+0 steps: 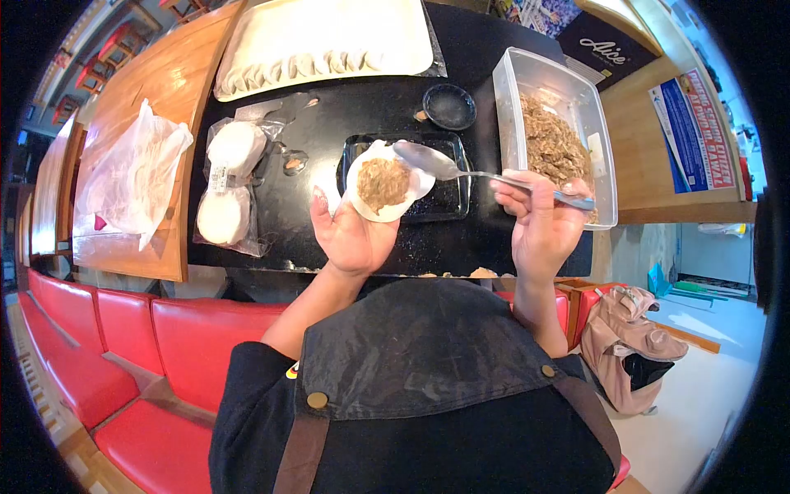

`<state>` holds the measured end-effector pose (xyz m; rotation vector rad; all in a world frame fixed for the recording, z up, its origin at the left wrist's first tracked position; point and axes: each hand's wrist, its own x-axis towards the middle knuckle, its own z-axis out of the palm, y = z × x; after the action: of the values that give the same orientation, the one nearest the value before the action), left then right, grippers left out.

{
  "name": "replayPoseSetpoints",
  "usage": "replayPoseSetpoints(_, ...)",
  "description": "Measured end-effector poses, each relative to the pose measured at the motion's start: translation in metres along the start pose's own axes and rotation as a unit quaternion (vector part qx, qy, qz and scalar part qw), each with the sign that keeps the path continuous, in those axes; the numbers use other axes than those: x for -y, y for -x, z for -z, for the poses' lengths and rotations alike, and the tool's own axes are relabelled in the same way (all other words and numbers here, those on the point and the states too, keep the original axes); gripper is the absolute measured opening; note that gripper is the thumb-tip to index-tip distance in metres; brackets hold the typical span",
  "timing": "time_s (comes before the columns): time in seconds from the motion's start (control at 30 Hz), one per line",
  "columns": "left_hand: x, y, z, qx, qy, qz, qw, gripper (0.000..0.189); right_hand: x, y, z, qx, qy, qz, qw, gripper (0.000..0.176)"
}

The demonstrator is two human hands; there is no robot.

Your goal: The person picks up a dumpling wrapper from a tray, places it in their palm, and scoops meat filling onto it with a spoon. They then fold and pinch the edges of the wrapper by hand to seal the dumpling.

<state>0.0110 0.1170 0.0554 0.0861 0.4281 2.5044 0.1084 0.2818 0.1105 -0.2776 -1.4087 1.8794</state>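
A round white wrapper (pixel 366 204) with a mound of brown filling (pixel 383 182) lies on the fingers of my left hand (pixel 354 236), palm up, over the black tray. My right hand (pixel 545 216) grips the handle of a metal spoon (pixel 429 160); its bowl is at the upper right edge of the wrapper. More white wrappers, partly hidden by the spoon and filling, show behind it. A clear plastic container (pixel 605 185) holding brown filling (pixel 553 140) stands beside and beyond my right hand.
A pale tray (pixel 329 33) with a row of folded dumplings (pixel 304 66) lies at the back. Packed round wrappers (pixel 224 216) are left, near a plastic bag (pixel 136 177). A small black dish (pixel 449 107) sits behind the black tray (pixel 465 193). Red seats (pixel 197 337) line the lower left.
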Motion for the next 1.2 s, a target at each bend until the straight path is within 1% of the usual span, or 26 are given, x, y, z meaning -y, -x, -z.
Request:
replayPoseSetpoints(0.07,0.0,-0.003,0.0,0.027,-0.001,0.013,1.0,0.092,0.0,0.004,-0.006,0.049,-0.01,-0.022,0.999,0.024)
replayPoseSetpoints(0.1,0.001,-0.003,-0.001,0.027,-0.001,0.014,1.0,0.092,0.0,0.006,-0.009,0.048,-0.01,-0.022,0.999,0.024)
replayPoseSetpoints(0.17,0.002,-0.003,-0.002,0.041,-0.003,0.004,0.999,0.092,-0.001,0.009,-0.012,0.076,0.02,-0.049,0.996,0.026)
replayPoseSetpoints(0.2,0.001,-0.003,-0.004,0.041,-0.003,0.003,0.999,0.092,0.0,0.01,-0.012,0.076,0.02,-0.049,0.996,0.026)
replayPoseSetpoints(0.3,-0.002,-0.004,-0.006,0.033,-0.01,-0.007,0.999,0.091,0.002,0.013,-0.013,0.1,0.097,-0.049,0.989,0.028)
replayPoseSetpoints(0.37,-0.003,-0.005,-0.004,0.023,0.026,0.002,0.999,0.089,0.007,0.012,-0.012,0.105,0.11,-0.045,0.987,0.027)
replayPoseSetpoints(0.43,-0.004,-0.005,-0.003,0.021,0.031,0.004,0.999,0.089,0.013,0.01,-0.012,0.088,0.156,0.005,0.984,0.027)
replayPoseSetpoints(0.5,-0.005,-0.005,-0.002,0.019,0.037,0.006,0.999,0.088,0.018,0.012,-0.014,0.088,0.148,0.0,0.985,0.026)
replayPoseSetpoints(0.57,-0.006,-0.004,-0.002,-0.015,0.05,0.028,0.998,0.087,0.017,0.016,-0.016,0.146,0.095,0.05,0.983,0.028)
replayPoseSetpoints(0.6,-0.006,-0.003,-0.002,-0.015,0.05,0.028,0.998,0.087,0.011,0.017,-0.014,0.176,0.093,0.078,0.977,0.03)
replayPoseSetpoints(0.63,-0.006,-0.002,-0.003,-0.02,0.051,0.029,0.998,0.086,0.008,0.017,-0.012,0.175,0.093,0.078,0.977,0.03)
replayPoseSetpoints(0.7,-0.007,-0.002,-0.004,-0.026,0.053,0.029,0.998,0.085,0.005,0.018,-0.011,0.213,0.14,0.097,0.962,0.031)
replayPoseSetpoints(0.77,-0.009,-0.001,-0.005,-0.005,0.065,0.027,0.997,0.086,0.008,0.018,-0.008,0.209,0.144,0.09,0.963,0.032)
replayPoseSetpoints(0.83,-0.009,-0.002,-0.005,0.001,0.06,0.019,0.998,0.087,0.016,0.016,-0.009,0.151,0.185,0.077,0.968,0.032)
replayPoseSetpoints(0.9,-0.008,-0.003,-0.006,0.007,0.054,0.014,0.998,0.088,0.018,0.014,-0.012,0.133,0.169,0.072,0.974,0.031)
replayPoseSetpoints(0.97,-0.009,-0.003,-0.008,0.015,0.05,0.016,0.999,0.091,0.018,0.014,-0.016,0.117,0.122,0.072,0.983,0.03)
replayPoseSetpoints(1.1,-0.009,-0.002,-0.012,0.028,0.053,0.024,0.998,0.094,0.012,0.013,-0.016,0.124,0.125,0.055,0.983,0.028)
replayPoseSetpoints(1.17,-0.01,-0.002,-0.011,0.058,0.05,0.008,0.997,0.098,0.017,0.011,-0.01,0.072,0.14,-0.009,0.987,0.028)
replayPoseSetpoints(1.2,-0.01,-0.002,-0.011,0.058,0.05,0.008,0.997,0.098,0.017,0.008,-0.007,0.069,0.131,0.013,0.989,0.026)
